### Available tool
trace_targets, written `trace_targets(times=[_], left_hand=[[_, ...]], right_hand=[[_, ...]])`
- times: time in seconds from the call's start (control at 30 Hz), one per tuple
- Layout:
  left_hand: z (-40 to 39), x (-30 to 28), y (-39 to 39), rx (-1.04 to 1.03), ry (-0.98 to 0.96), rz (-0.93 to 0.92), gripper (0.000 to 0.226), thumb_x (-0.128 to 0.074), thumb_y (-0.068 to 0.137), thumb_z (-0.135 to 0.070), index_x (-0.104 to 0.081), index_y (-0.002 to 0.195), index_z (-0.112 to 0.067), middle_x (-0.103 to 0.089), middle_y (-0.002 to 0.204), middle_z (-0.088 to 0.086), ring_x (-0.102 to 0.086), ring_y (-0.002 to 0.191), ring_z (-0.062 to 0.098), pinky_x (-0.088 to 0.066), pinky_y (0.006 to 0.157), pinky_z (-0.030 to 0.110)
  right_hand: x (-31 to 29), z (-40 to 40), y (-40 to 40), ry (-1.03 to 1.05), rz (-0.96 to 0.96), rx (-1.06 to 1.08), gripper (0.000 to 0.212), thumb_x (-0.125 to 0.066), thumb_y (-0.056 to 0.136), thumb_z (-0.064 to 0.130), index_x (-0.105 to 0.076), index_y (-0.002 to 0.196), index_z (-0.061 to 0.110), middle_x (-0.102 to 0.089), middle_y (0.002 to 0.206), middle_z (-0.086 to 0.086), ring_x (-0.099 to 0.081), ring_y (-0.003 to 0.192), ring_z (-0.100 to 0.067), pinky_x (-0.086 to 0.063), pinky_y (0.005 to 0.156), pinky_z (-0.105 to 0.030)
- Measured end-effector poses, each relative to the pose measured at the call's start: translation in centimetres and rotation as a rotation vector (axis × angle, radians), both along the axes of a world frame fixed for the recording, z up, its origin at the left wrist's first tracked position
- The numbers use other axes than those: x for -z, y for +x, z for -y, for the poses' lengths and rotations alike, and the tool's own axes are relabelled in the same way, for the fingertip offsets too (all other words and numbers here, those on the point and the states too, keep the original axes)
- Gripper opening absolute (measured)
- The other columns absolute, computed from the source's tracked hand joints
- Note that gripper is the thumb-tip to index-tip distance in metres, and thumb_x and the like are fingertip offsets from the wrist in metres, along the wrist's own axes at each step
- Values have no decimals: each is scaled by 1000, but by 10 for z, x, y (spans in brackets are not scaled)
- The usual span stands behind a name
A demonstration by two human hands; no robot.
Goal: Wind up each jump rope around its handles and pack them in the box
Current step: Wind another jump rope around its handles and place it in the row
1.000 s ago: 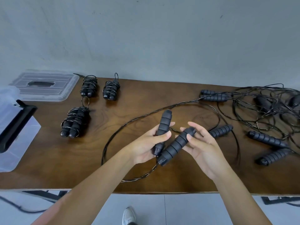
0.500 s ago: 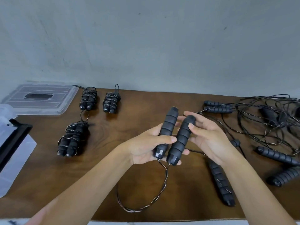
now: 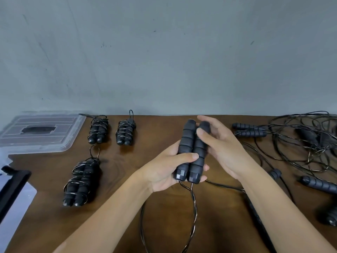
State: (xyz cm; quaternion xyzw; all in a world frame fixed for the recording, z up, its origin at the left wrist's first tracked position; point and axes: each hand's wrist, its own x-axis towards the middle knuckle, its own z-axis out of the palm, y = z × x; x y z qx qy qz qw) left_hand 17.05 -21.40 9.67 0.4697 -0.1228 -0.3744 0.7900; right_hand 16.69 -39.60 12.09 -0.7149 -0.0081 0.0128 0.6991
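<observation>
Above the brown wooden bench (image 3: 164,225), the left hand (image 3: 164,172) clamps its fingers (image 3: 189,156) round two black ribbed foam handles (image 3: 191,152), long axes upright, twisted black rope (image 3: 194,207) hanging below, while the right hand (image 3: 224,152) steadies their tops with straight fingers.

- One view only, from a camera worn on the person's head, so no second view shares any of the scene.
- It looks forward and down over both forearms, which enter from the bottom edge.
- The left hand (image 3: 165,169) and right hand (image 3: 223,147) sit close, near the centre.
- Beyond the hands, the wooden table (image 3: 160,130) ends at a grey wall (image 3: 164,52) filling the upper half.
- The wide lens bends the edges outward of either hand.
</observation>
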Motion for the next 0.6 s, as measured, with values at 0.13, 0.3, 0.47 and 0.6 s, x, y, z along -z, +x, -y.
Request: trace_targets(times=[0.13,0.3,0.47,0.6], left_hand=[[-6,-1,4,-27,14,30,46,-59,103,-2,-52,144,-20,-68,123,14,-71,105,34,-60,92,56],[-11,4,6,-68,-7,-80,48,-68,98,-18,-54,143,-16,-68,134,19,-69,112,47,-54,103,58],[-14,0,8,63,77,-106,63,-72,91,-41,-59,139,-3,-71,128,22,-72,98,31,-57,101,49],[-8,-7,5,-25,48,-144,56,-82,87,-34,-64,132,-5,-75,114,20,-69,82,24,-59,91,41]], right_hand=[[-6,-20,12,-170,47,83,45,-75,92,26,-59,133,33,-65,126,9,-63,116,-6,-52,106,-39],[-16,-32,22,-183,91,95,43,-76,91,19,-61,130,31,-68,121,6,-67,108,-8,-55,101,-40],[-24,-35,29,-250,104,41,46,-77,90,23,-60,131,34,-66,123,7,-67,110,-8,-53,104,-39],[-31,-34,34,-269,109,41,45,-76,91,23,-60,131,34,-67,123,7,-66,111,-7,-53,104,-39]])
